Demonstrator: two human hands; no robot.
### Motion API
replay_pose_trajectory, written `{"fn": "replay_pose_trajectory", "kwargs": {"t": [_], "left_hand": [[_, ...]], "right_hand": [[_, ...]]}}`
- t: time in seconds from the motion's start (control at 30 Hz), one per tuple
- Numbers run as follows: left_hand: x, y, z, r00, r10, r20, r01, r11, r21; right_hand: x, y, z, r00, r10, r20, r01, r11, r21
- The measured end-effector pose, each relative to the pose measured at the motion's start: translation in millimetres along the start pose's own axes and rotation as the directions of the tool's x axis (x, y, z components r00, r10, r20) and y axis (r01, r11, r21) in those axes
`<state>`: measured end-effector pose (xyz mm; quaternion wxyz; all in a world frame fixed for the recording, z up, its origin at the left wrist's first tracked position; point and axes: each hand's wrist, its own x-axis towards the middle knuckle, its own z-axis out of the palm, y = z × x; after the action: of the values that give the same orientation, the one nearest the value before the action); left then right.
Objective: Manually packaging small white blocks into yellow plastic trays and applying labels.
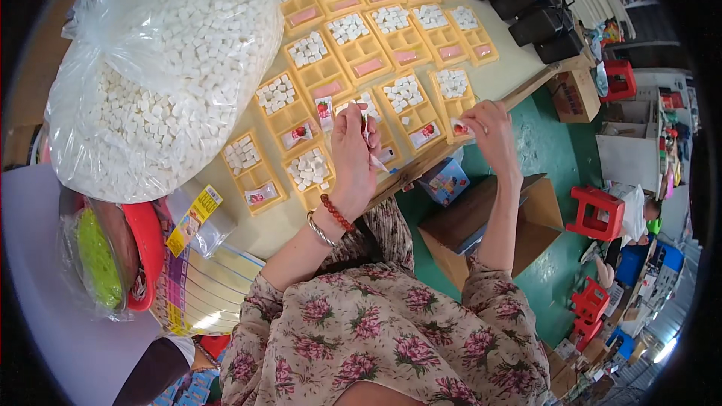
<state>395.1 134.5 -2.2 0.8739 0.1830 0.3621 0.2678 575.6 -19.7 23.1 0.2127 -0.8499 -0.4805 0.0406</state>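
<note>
My left hand (352,156) is closed around several small sachets with a red strawberry print; one sachet (324,111) sticks out beside its fingers. My right hand (493,135) pinches a single strawberry-print sachet (460,128) over the near end of the rightmost front tray (469,110). That yellow compartment tray holds white cubes in its far part. In the tray (412,114) to its left, another sachet (425,134) lies in the near compartment below white cubes. Sachets also lie in the trays farther left, one (261,195) in the leftmost tray (278,201). My left hand partly hides the trays beneath it.
Behind stand rows of yellow trays (380,31) with white cubes and flat pink pieces. A big clear bag (173,68) of white cubes fills the left. Black boxes with cables (538,22) stand at the far right. An open carton (541,214) and red stools (596,213) are on the green floor.
</note>
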Motion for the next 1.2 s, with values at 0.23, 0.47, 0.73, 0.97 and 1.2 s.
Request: {"fn": "replay_pose_trajectory", "kwargs": {"t": [0.23,0.47,0.73,0.97,1.2], "left_hand": [[1.1,-6.2,10.2,0.981,0.129,-0.145,-0.116,0.989,0.097],[15.3,15.9,13.8,0.967,0.202,-0.155,-0.201,0.979,0.022],[24.8,34.5,-13.4,0.953,0.283,0.105,-0.300,0.923,0.240],[13.3,38.2,-9.4,0.936,0.306,0.173,-0.350,0.858,0.377],[11.8,37.3,-11.7,0.971,0.121,0.208,-0.204,0.871,0.447]], "right_hand": [[-19.1,-91.3,38.4,0.969,0.242,0.056,-0.193,0.591,0.783],[17.6,-128.4,82.6,0.955,0.295,0.026,-0.169,0.469,0.867],[100.3,-80.9,110.7,0.960,0.125,-0.251,-0.025,0.929,0.368],[68.3,-122.7,100.5,0.967,0.246,0.064,-0.178,0.474,0.862],[72.2,-84.0,75.9,0.925,0.374,-0.066,-0.192,0.609,0.770]]}}
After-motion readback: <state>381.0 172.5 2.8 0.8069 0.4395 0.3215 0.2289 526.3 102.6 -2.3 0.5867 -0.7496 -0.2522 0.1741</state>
